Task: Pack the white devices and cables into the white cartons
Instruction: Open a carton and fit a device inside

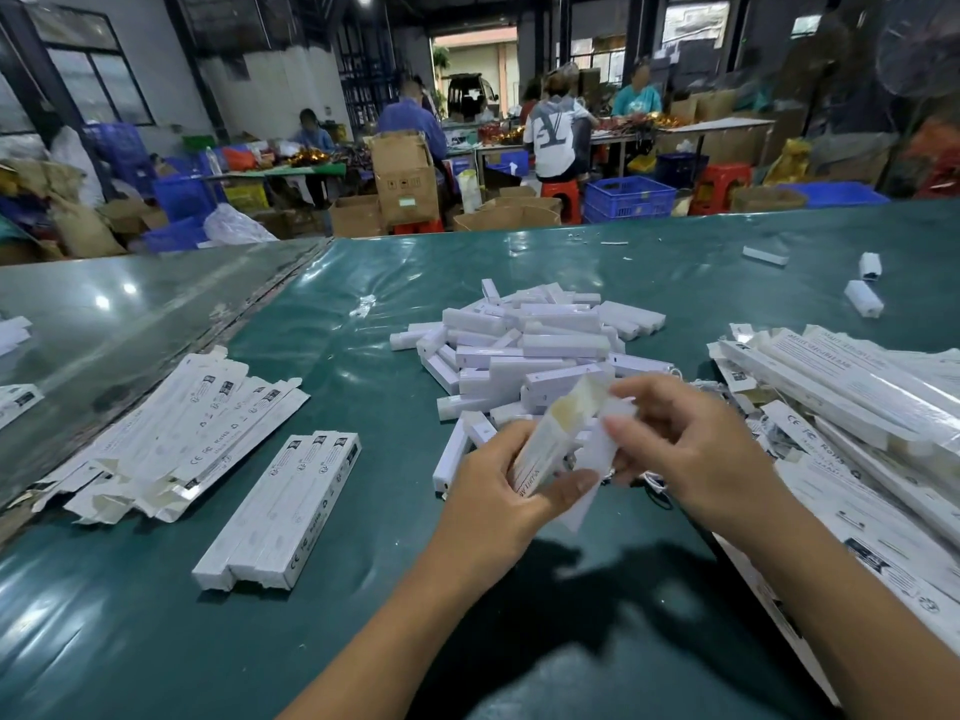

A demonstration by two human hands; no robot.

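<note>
My left hand (pixel 506 478) grips an open white carton (pixel 558 431), its open end pointing up and away. My right hand (pixel 685 444) pinches a white device (pixel 600 459) beside the carton's mouth; the device is blurred. Behind both hands lies a heap of white devices (pixel 535 350) on the green table. A thin cable (pixel 657 493) shows under my right hand. Three closed white cartons (pixel 283 511) lie side by side at left. Flat unfilled cartons (pixel 176 433) are piled further left.
A big stack of cartons (pixel 872 407) fills the right side of the green table (pixel 363 314). Loose devices (pixel 863 298) lie at the far right. Beyond the table, people sit among cardboard boxes, blue crates (pixel 628 197) and red stools.
</note>
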